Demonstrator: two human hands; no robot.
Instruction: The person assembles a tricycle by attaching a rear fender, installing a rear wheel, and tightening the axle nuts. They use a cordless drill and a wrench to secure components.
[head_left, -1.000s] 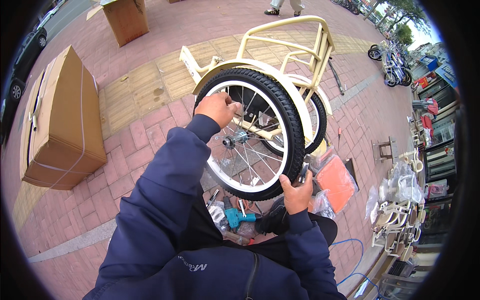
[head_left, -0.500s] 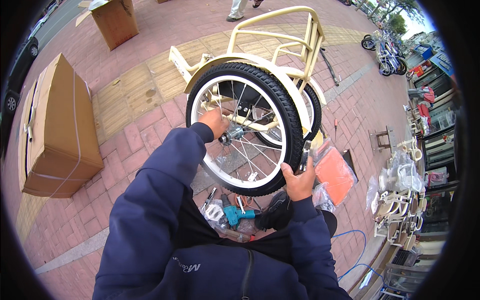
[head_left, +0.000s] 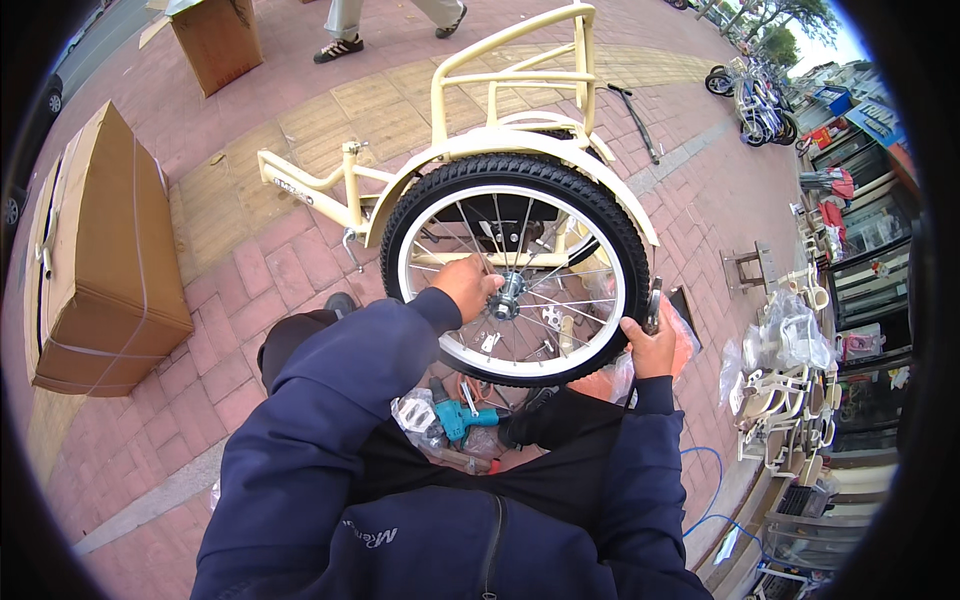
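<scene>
A spoked wheel (head_left: 455,349) with a black knobby tyre and a white rim stands upright before me, beside a cream tricycle frame (head_left: 448,150) with a mudguard and a tubular rack. My left hand (head_left: 466,287) reaches in among the spokes, its fingers curled closed against the silver hub (head_left: 508,292). Out at the tyre's right side is my right hand (head_left: 652,348), closed round a small metal hand tool (head_left: 653,305) whose exact kind is unclear. Its thumb presses on the tyre. Part of a second wheel shows behind the first.
Between my legs lie a teal power drill (head_left: 462,420) and plastic-wrapped parts (head_left: 418,415). A large cardboard box (head_left: 110,270) stands left, another box (head_left: 217,45) beyond it. Wrapped cream parts (head_left: 785,400) are heaped right, near a small stool (head_left: 750,268). A person (head_left: 345,30) walks past behind.
The wheel and tricycle frame now sit further right in view, the wheel facing me more squarely. Both hands shifted right with it, still at hub and tyre. The passer-by shows further left.
</scene>
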